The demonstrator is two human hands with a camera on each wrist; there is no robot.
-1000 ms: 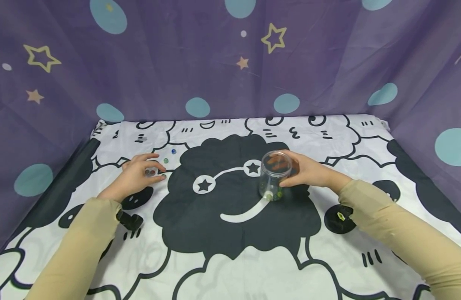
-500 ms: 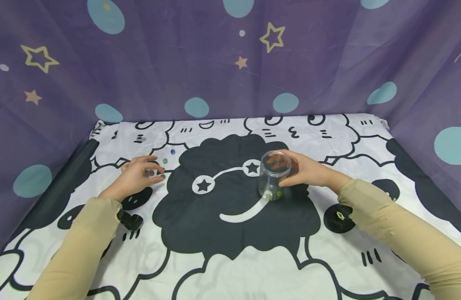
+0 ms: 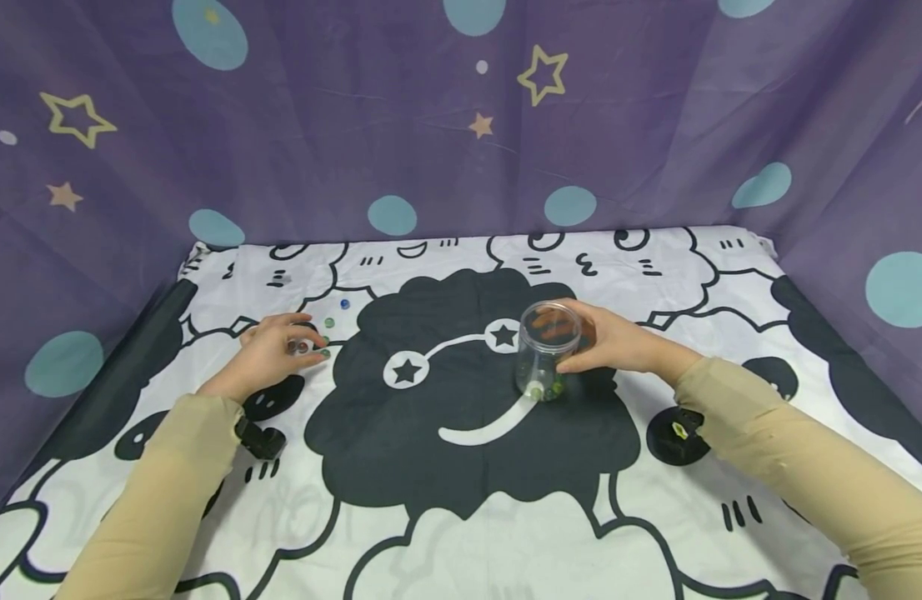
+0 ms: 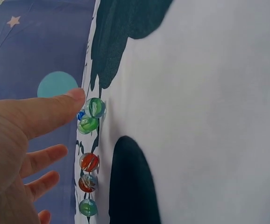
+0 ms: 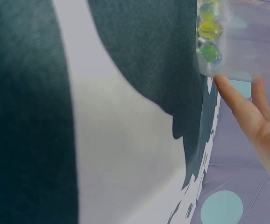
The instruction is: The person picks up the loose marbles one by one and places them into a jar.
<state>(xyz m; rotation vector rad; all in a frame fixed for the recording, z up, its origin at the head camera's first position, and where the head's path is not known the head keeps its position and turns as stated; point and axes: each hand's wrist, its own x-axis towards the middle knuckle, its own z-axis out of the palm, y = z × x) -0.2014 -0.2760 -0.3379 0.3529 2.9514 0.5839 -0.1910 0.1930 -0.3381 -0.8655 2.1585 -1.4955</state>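
Sleeves (image 3: 149, 500): creased tan fabric, nearest.
Jar (image 3: 533, 367): smooth clear cylinder on printed cloth (image 3: 401, 475); my right hand (image 3: 614, 337) curled round it, yellow and green marbles (image 5: 209, 30) lay inside.
Left hand (image 3: 260, 357): thumb tip at a green-swirled marble (image 4: 95, 108) — whether it pinched, I couldn't tell.
Loose marbles (image 4: 88, 162): glossy spheres, orange, green, blue, sat nearby.
Curtain (image 3: 431, 125): purple, softly folded — farthest.

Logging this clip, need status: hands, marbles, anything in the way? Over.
Right hand holding clear jar, marbles inside. Left hand at loose marbles, grip unclear. No obstacle seen between hands.
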